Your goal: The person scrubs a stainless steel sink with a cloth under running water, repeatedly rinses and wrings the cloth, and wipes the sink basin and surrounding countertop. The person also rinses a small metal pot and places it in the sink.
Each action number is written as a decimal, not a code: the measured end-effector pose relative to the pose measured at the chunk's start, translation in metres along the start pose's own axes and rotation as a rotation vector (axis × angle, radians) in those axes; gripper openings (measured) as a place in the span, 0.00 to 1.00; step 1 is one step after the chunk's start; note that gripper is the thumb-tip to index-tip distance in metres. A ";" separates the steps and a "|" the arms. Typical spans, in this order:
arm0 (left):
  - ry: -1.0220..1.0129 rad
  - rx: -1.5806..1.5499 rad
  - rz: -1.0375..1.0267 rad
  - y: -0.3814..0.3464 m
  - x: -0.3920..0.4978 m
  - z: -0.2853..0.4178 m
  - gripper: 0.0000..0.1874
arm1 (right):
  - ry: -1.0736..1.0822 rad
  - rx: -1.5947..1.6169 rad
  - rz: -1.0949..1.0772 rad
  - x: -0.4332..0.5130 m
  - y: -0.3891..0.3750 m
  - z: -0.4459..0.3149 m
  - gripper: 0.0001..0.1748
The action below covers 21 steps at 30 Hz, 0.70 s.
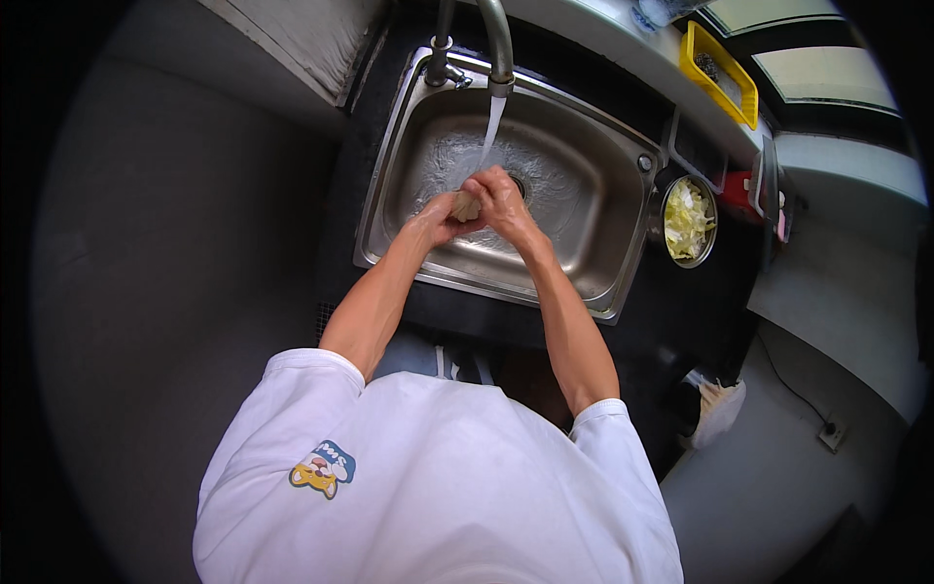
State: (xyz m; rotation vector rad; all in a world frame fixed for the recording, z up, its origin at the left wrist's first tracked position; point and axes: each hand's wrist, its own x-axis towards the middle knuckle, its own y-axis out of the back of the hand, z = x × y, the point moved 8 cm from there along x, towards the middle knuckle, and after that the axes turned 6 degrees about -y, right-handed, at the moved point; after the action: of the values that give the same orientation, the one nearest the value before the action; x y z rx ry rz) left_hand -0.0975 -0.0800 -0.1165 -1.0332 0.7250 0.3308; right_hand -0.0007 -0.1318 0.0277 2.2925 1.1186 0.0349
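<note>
Over the stainless steel sink, my two hands are close together below the running faucet. My left hand is closed around a small beige clump with a ridged surface, which looks like a mushroom. My right hand is against the clump from the other side, its fingers curled over the top. The stream of water falls just beyond my fingers. Part of the clump is hidden by my hands. Behind my right hand the drain shows partly.
Right of the sink stands a metal pot of cut pale leaf vegetable. Clear plastic containers and a red object are beyond it. A yellow basket rests on the ledge. An angle valve rises behind the sink's left corner.
</note>
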 end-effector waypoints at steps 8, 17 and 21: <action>-0.061 0.225 -0.159 -0.055 -0.042 0.025 0.18 | -0.622 1.478 0.019 0.000 -0.069 0.086 0.27; 0.030 0.192 -0.052 -0.042 -0.056 0.030 0.24 | -0.561 1.094 0.297 0.004 -0.063 0.083 0.16; 0.146 -0.081 -0.011 -0.048 -0.061 0.027 0.39 | -0.423 1.177 0.220 0.016 -0.050 0.066 0.16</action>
State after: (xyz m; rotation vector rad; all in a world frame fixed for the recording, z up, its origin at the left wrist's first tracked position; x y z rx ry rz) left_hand -0.1036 -0.0752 -0.0350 -1.1463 0.8428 0.2788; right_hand -0.0085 -0.1291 -0.0561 3.1422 0.6975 -1.2604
